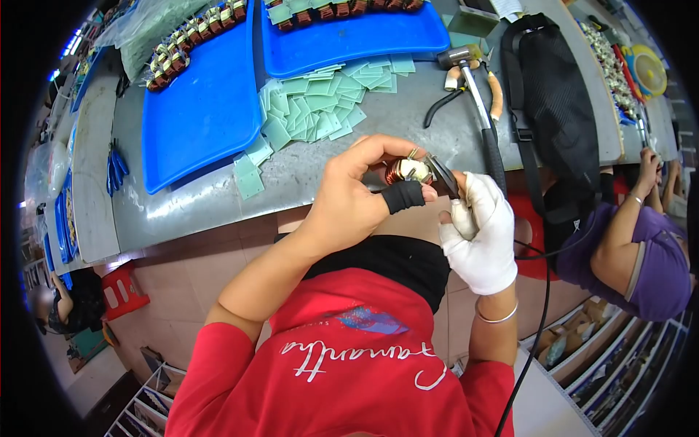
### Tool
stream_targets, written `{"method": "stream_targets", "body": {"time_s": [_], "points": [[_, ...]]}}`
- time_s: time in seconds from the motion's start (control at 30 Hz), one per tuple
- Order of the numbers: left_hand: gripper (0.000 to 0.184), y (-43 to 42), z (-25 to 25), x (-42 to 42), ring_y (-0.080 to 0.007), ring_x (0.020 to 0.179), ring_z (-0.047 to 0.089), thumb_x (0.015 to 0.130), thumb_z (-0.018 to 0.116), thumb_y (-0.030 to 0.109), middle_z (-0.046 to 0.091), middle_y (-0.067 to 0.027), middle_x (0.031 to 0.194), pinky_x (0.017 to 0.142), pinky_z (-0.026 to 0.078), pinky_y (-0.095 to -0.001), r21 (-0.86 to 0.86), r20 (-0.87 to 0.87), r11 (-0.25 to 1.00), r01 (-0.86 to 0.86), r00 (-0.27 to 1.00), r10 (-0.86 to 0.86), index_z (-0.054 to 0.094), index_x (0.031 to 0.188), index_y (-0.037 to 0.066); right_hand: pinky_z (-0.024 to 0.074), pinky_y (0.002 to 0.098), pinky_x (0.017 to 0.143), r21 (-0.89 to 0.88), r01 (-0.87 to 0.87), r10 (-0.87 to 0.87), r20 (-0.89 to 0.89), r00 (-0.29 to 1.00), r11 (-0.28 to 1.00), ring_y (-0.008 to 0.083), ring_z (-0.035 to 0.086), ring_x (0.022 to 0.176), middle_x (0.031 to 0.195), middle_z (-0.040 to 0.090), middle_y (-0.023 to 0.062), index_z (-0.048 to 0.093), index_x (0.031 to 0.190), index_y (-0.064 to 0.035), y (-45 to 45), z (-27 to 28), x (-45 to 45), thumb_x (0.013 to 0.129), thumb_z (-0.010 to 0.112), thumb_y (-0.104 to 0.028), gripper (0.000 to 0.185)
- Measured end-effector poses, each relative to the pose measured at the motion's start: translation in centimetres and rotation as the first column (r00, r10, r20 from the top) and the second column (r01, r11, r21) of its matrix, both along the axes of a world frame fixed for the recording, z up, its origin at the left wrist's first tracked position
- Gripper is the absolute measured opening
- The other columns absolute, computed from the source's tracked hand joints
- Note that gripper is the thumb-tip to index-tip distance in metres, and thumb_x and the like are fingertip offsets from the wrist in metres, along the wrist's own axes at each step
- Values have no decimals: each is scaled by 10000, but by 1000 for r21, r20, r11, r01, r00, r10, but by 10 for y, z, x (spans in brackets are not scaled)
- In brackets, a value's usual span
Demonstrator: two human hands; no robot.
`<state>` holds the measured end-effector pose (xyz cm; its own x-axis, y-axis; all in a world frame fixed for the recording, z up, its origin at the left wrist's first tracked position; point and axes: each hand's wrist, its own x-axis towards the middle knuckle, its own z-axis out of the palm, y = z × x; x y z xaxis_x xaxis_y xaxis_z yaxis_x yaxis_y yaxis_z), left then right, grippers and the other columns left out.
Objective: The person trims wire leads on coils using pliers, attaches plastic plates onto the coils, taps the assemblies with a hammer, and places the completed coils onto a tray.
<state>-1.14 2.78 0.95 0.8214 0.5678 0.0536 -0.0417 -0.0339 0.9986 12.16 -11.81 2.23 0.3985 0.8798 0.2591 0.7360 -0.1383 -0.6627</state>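
My left hand [354,188], with black wrap around the thumb, is closed on a copper-wound coil [410,172] with a pale core, held just past the table's front edge. In a white glove with bare fingertips, my right hand [477,237] grips a pair of pliers [443,177]. The pliers' metal jaws reach up against the right side of the coil. My fingers hide most of the handles, and whether the jaws bite on a wire cannot be made out.
Two blue trays [200,120] hold rows of similar coils [196,33]. Thin green plates [313,105] lie piled between them. A hammer [477,91], other pliers [444,102] and a black bag [557,102] lie to the right. A co-worker in purple [633,255] sits far right.
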Motion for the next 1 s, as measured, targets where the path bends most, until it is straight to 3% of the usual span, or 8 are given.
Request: {"method": "stream_targets", "body": {"time_s": [0.03,0.1,0.13,0.2,0.3,0.77,0.97,1.0], "points": [[397,1,-1,1,-136,962,618,770,772,35,639,-71,1026,856,492,-268,-68,3,998,10,1000,-9,590,1118,-22,477,360,743,73,3,-6,38,999,997,331,574,831,958,578,160,544,1155,9,1,-6,-1,675,640,17,490],[378,-1,-4,1,-128,918,616,778,774,62,646,-65,979,806,500,-264,-112,57,994,-1,998,7,600,1106,-9,470,322,732,55,161,-131,-352,927,985,254,573,805,936,566,137,533,1170,14,0,-12,-11,735,659,-3,454],[360,-2,-5,2,-120,874,613,786,776,88,653,-59,931,756,507,-259,-161,111,987,-8,993,26,609,1093,4,450,253,698,67,199,-139,-507,851,978,130,530,776,913,551,67,526,1203,11,1,-10,-15,789,659,-3,435],[355,-3,-6,2,-128,891,606,789,768,69,635,-69,960,751,517,-259,-209,131,978,-2,991,30,609,1098,-4,430,192,676,-18,210,-148,-765,627,978,56,476,757,896,531,5,521,1237,3,7,0,-20,810,652,16,447],[354,-4,-5,1,-140,922,589,796,747,32,589,-83,1000,735,534,-255,-225,150,974,-3,988,37,605,1116,-20,399,172,574,3,220,-80,-925,370,976,60,557,735,895,620,34,512,1206,34,19,1,-27,854,669,-69,399],[315,-4,-4,-8,-136,874,593,828,719,37,545,-72,981,671,526,-232,-126,157,989,-82,982,101,608,1114,-32,441,200,505,100,273,-11,-926,377,957,90,550,630,854,589,50,519,1107,0,35,-15,-34,837,669,-27,311],[373,15,3,-9,-174,919,600,847,707,126,578,-93,992,718,512,-285,87,18,996,-8,1000,7,593,1181,5,450,214,501,134,272,42,-947,318,953,119,562,621,927,620,110,466,1164,0,37,-27,-24,890,594,-59,309],[398,19,5,-9,-211,937,596,843,708,146,588,-111,1001,759,498,-307,235,8,971,-51,999,50,587,1198,14,466,243,511,152,271,53,-939,341,950,152,580,625,976,626,144,446,1182,5,38,-28,-22,905,564,-74,311]]}}
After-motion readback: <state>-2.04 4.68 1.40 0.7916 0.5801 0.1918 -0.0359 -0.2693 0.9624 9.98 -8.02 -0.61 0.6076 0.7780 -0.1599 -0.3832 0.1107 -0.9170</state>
